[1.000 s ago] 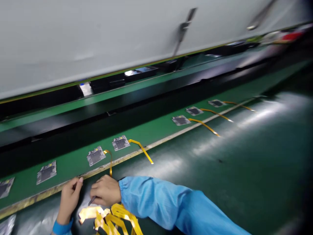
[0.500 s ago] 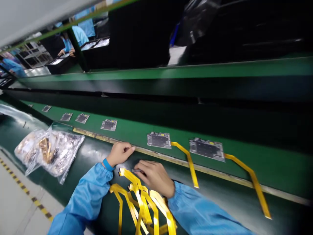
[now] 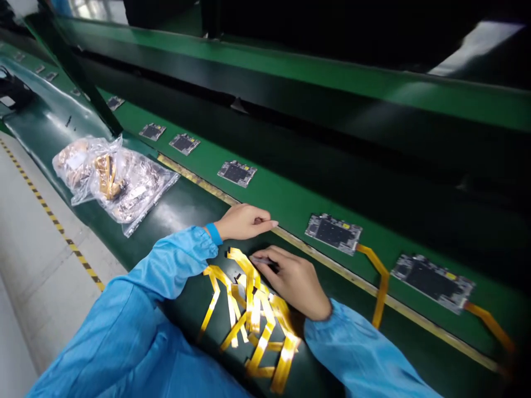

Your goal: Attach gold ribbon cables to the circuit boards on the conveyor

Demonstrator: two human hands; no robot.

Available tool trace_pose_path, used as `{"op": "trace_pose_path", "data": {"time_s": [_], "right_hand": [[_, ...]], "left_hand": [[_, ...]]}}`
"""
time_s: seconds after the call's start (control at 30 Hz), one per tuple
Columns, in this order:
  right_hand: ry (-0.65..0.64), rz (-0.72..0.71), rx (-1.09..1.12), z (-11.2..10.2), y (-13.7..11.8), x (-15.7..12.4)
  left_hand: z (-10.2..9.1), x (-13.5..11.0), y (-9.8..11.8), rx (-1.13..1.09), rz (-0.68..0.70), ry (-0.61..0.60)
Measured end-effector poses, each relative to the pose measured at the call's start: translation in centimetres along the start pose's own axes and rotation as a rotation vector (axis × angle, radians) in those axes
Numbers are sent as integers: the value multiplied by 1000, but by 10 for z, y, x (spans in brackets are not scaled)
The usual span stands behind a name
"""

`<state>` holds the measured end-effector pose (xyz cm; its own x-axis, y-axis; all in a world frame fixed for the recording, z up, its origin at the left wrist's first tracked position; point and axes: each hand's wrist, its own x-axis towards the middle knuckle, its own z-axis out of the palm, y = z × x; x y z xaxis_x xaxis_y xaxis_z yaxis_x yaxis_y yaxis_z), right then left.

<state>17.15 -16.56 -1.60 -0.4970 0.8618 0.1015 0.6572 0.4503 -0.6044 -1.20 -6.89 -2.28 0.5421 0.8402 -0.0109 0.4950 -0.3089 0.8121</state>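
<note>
From where I stand, the person's left hand (image 3: 246, 221) is by the pale edging (image 3: 203, 186) of the green track (image 3: 282, 196), fingers curled in narrow; I can't tell whether anything is pinched there. The right hand (image 3: 294, 276) is closed around a slim dark tool (image 3: 265, 261), its tip near the upper end of a loose heap of yellow ribbons (image 3: 255, 312) on the counter (image 3: 199, 202). Just beyond, a circuit board (image 3: 334, 232) lies flat on the track with a ribbon (image 3: 384, 282) running off its near side, and another board (image 3: 433, 282) to its right has one too; the board (image 3: 237, 172) on the left shows none. To handle these well, I'd take a ribbon by its end and lift it free rather than drag it through the tangle, since such thin strips probably crease easily. I'd also hold the right cuff clear of the heap, and both wrists low and steady.
</note>
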Motion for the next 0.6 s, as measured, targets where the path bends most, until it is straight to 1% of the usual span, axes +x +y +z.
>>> {"op": "trace_pose_path", "data": {"time_s": [0.1,0.2,0.3,0.47,0.6], "right_hand": [[-62,-29,-39,-2,-17,6],[-161,-95,-94,1,-33,6],[-242,-136,-123,1,-40,-1],[-276,-109,-111,-7,-40,-20],[-276,-74,-175,-4,-45,-29]], "left_hand": [[1,0,2,-36,-13,1],[2,1,4,-63,-5,-3],[2,1,5,-78,15,-4],[5,3,4,-89,32,2],[7,3,4,-77,37,-2]]}}
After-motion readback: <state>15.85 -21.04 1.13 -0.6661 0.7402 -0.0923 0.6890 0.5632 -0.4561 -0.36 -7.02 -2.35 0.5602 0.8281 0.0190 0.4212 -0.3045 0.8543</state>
